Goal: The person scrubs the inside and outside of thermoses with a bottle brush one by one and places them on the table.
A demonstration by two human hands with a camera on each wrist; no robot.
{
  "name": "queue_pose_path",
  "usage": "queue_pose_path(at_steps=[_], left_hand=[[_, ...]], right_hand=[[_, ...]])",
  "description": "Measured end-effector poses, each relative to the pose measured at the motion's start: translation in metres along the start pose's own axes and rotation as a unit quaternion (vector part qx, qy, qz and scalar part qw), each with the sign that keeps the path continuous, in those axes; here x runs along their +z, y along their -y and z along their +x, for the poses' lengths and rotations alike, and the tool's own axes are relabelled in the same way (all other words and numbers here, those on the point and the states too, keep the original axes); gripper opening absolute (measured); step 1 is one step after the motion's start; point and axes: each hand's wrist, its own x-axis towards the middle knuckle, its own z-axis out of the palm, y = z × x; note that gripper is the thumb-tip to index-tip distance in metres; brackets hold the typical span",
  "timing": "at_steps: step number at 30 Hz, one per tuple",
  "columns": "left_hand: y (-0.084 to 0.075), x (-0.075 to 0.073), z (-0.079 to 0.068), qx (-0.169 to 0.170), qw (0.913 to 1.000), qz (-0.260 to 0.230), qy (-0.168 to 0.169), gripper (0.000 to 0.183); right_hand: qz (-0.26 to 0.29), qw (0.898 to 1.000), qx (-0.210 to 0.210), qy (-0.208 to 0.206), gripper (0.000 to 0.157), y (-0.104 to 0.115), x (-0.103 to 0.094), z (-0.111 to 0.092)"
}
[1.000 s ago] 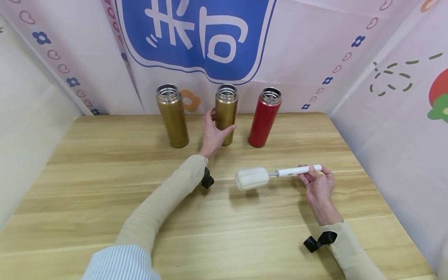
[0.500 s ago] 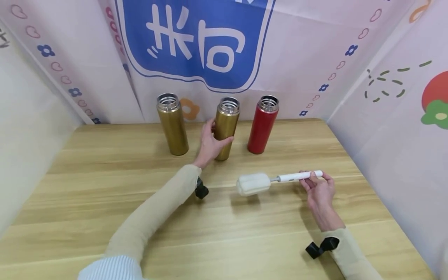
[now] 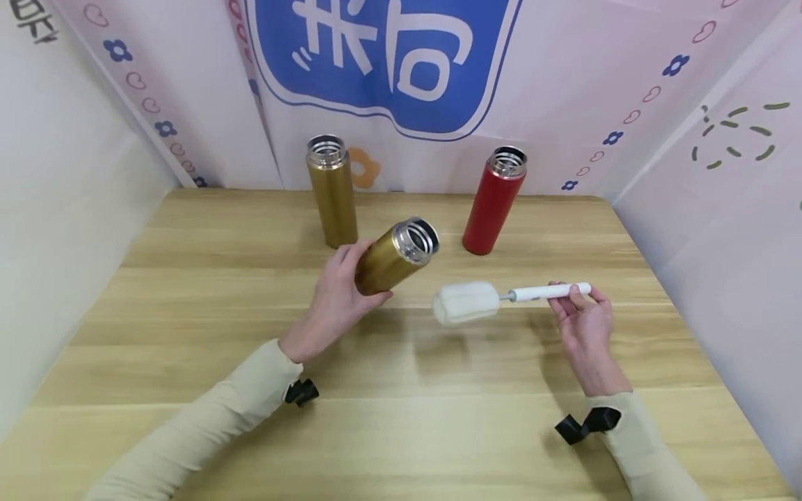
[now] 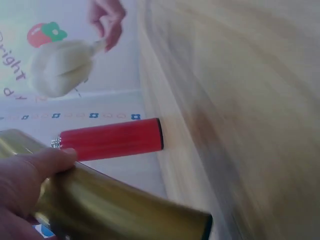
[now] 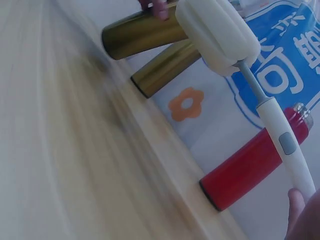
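My left hand (image 3: 332, 296) grips a gold bottle (image 3: 385, 264) round its body, thumb and fingers on opposite sides. The bottle has no lid and leans, its silver threaded mouth pointing up and right toward the sponge. In the left wrist view its dark base (image 4: 207, 227) hangs over the table. My right hand (image 3: 585, 327) pinches the white handle (image 3: 545, 292) of a bottle brush near its end. The brush is held nearly level above the table, its cream sponge head (image 3: 466, 303) pointing left, a short distance from the bottle's mouth.
A second gold bottle (image 3: 335, 202) stands upright and lidless at the back left. The red bottle (image 3: 491, 205), also lidless, stands at the back right. Behind them hangs a printed cloth wall (image 3: 551, 111); side walls flank the wooden table (image 3: 438, 438).
My left hand has lifted the middle gold bottle from the back row, brought it nearer and tilted its mouth to the right. The right hand with the brush has hardly moved.
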Motion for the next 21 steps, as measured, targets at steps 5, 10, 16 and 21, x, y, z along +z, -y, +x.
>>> queue_pose_path(at_steps=[5, 10, 16, 21], left_hand=[[-0.001, -0.006, -0.002, 0.032, 0.9968, 0.073, 0.0, 0.079], [-0.001, -0.003, -0.005, 0.054, 0.9913, 0.12, 0.004, 0.078], [-0.002, 0.001, -0.009, 0.071, 0.9897, 0.12, 0.033, 0.079], [-0.003, 0.001, -0.009, 0.093, 0.9885, 0.114, 0.036, 0.079]], right_hand=[[0.06, 0.998, -0.034, -0.006, 0.027, 0.013, 0.017, 0.001], [0.1, 0.99, -0.1, -0.013, 0.027, 0.019, 0.033, 0.0], [0.083, 0.974, -0.209, 0.025, 0.029, 0.016, 0.049, -0.007], [0.068, 0.958, -0.274, 0.044, 0.032, 0.016, 0.054, -0.009]])
